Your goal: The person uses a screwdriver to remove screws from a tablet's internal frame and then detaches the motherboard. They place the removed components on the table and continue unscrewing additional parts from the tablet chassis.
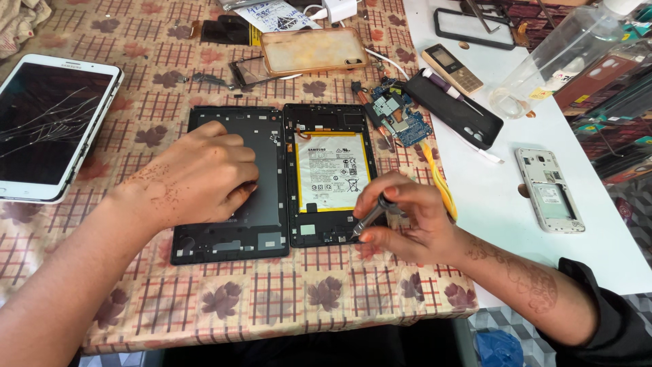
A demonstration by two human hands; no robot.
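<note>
1. We work at a worktop (pixel 204 306) under a checked cloth with leaf prints; a white board (pixel 489 197) covers its right part.
2. Our left hand (pixel 197 177) lies flat, holding nothing, on the dark back cover (pixel 265 204).
3. Our right hand (pixel 407 221) has its grip closed on a screwdriver (pixel 370 217), tip at the opened tablet (pixel 329 177).
4. A cracked white tablet (pixel 54 126) lies far left.
</note>
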